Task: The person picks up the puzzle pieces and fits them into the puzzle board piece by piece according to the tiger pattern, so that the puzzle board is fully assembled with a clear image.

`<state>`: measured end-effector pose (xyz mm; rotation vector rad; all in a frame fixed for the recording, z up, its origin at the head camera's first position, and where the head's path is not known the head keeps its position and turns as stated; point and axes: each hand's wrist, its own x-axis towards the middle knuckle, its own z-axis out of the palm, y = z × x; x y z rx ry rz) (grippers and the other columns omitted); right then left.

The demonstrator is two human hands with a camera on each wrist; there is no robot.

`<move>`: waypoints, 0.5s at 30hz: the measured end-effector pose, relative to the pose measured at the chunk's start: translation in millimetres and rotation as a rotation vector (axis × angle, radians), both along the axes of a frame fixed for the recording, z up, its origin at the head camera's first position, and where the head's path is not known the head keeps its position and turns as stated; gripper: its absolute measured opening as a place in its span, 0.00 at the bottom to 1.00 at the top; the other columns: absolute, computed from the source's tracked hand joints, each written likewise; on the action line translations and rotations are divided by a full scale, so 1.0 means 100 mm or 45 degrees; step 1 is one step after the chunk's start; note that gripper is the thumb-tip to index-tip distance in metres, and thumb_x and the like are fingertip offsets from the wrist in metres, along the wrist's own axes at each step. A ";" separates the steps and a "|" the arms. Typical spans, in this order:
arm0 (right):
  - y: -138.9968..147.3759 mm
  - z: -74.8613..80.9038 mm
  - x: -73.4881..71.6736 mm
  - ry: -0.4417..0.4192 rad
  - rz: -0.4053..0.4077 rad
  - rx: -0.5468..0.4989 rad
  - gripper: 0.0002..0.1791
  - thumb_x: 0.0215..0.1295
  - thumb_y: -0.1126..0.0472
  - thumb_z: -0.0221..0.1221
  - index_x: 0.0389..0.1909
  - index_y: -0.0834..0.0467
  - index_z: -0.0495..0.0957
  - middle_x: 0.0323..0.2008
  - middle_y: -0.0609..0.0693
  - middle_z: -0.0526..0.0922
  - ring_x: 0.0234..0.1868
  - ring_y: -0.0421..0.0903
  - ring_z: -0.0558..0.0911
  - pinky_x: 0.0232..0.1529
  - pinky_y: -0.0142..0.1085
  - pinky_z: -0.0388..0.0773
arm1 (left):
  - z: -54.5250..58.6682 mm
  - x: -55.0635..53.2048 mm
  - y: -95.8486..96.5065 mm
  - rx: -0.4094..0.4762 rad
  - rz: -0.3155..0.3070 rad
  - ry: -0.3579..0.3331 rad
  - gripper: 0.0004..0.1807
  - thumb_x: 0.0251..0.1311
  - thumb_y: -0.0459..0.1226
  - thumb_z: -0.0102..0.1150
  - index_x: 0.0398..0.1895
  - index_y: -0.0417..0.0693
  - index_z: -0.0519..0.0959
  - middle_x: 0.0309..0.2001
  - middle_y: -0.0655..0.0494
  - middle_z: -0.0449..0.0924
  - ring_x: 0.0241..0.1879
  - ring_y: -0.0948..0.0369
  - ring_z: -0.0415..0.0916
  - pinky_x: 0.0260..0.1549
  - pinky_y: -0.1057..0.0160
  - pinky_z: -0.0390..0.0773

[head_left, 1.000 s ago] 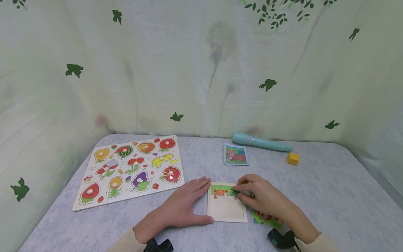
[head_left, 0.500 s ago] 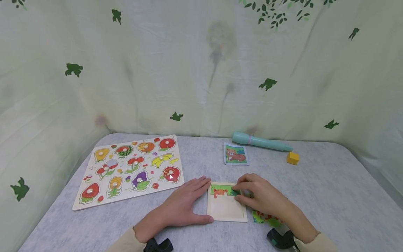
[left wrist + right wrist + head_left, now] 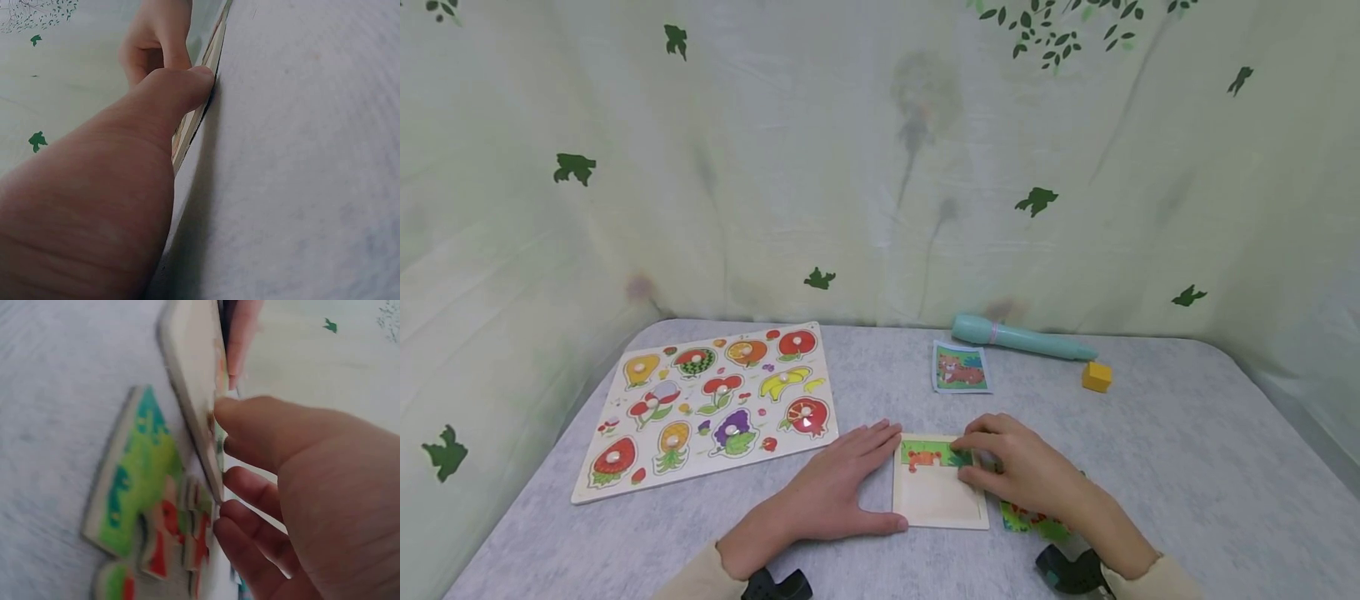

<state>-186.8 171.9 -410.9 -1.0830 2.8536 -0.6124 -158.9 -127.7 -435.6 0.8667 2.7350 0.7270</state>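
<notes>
A small square wooden puzzle tray (image 3: 940, 502) lies in front of me, with green and orange jigsaw pieces (image 3: 922, 457) along its top. My left hand (image 3: 842, 487) lies flat along the tray's left side, fingers extended and thumb by the lower left corner. At the top right of the tray, my right hand (image 3: 1022, 465) pinches a dark green puzzle piece (image 3: 961, 458) between thumb and forefinger; the fingers partly cover it. Several loose puzzle pieces (image 3: 140, 481) sit just right of the tray, partly beneath the right wrist in the head view.
A large fruit peg puzzle board (image 3: 700, 417) takes up the table's left side. Behind the tray lies a bear picture card (image 3: 961, 368). Farther back are a teal pen-shaped object (image 3: 1022, 340) and a yellow block (image 3: 1097, 377). A leaf-patterned curtain (image 3: 880, 167) encloses the table.
The right thumb has shifted slightly left and down over the tray, covering an orange bit that showed earlier. The left hand and the tray have stayed in place.
</notes>
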 end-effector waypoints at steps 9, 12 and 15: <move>0.09 0.07 -0.02 -0.148 0.017 0.019 0.19 0.70 0.45 0.65 0.59 0.45 0.84 0.55 0.43 0.81 0.55 0.44 0.79 0.56 0.47 0.83 | 0.00 0.00 0.00 0.001 -0.009 0.017 0.56 0.55 0.72 0.62 0.81 0.53 0.59 0.82 0.63 0.54 0.82 0.61 0.48 0.78 0.47 0.56; 0.12 0.09 -0.04 -0.167 0.011 0.045 0.20 0.69 0.43 0.65 0.60 0.42 0.83 0.55 0.41 0.80 0.55 0.42 0.78 0.56 0.46 0.83 | 0.00 0.00 0.00 0.007 -0.009 0.011 0.56 0.56 0.71 0.62 0.81 0.53 0.59 0.82 0.63 0.54 0.82 0.61 0.48 0.79 0.47 0.55; 0.16 0.11 -0.05 -0.184 0.024 0.043 0.21 0.69 0.44 0.66 0.61 0.42 0.82 0.55 0.39 0.80 0.54 0.41 0.78 0.54 0.44 0.83 | 0.00 0.00 -0.01 0.009 -0.009 0.006 0.56 0.55 0.71 0.62 0.81 0.53 0.59 0.82 0.63 0.54 0.82 0.61 0.47 0.79 0.47 0.55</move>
